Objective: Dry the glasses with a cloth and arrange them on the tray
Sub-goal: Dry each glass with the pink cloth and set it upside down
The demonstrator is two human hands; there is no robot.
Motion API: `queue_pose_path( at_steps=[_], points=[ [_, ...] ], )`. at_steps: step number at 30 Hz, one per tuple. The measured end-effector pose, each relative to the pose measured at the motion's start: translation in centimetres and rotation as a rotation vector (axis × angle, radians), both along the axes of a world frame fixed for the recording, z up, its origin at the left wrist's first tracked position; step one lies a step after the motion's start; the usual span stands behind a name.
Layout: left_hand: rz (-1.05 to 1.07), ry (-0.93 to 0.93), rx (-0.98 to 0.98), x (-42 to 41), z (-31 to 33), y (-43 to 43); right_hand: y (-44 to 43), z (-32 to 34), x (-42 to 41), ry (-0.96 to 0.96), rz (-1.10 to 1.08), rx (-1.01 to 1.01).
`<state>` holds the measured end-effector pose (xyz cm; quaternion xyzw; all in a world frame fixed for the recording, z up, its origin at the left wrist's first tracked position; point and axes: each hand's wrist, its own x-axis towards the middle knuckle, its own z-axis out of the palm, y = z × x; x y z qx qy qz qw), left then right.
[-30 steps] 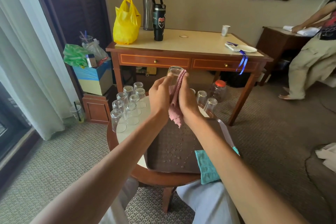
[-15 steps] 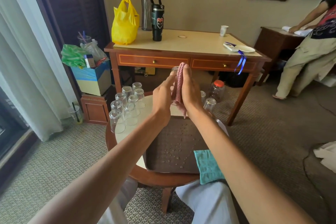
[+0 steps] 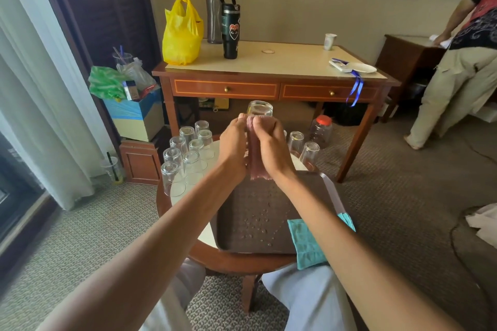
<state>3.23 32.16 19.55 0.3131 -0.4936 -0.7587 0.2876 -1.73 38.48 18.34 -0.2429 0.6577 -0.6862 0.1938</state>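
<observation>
I hold a clear glass (image 3: 259,108) upside down above the brown tray (image 3: 236,239), its thick base poking out over my fingers. A pink cloth (image 3: 255,158) is wrapped round the glass and hangs down between my palms. My left hand (image 3: 233,145) and my right hand (image 3: 271,148) both press the cloth against the glass from either side. Several upturned glasses (image 3: 185,153) stand in a cluster on the round table left of the tray, and two more glasses (image 3: 303,148) stand at the far right. Water drops dot the tray.
A folded teal cloth (image 3: 309,239) lies at the tray's right edge. The small round table (image 3: 231,260) stands before a wooden desk (image 3: 271,72) with a yellow bag, bottles and a plate. A red-lidded jar (image 3: 320,129) sits on the carpet. A person (image 3: 457,67) stands at the right.
Both hands have shifted lower on the glass and closed round the cloth, so the glass base now shows above my fingers. The cloth hangs lower between my wrists.
</observation>
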Motion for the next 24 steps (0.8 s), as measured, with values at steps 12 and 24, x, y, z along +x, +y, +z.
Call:
queue_pose_path(
  at_steps=[12, 24],
  points=[
    [0.019, 0.011, -0.076, -0.2, 0.2, -1.6, -0.7, -0.4, 0.2, -0.253, 0.102, 0.011],
    [-0.079, -0.055, -0.071, 0.2, 0.3, 0.2, -1.2, 1.7, -2.5, -0.110, -0.045, -0.052]
  ],
)
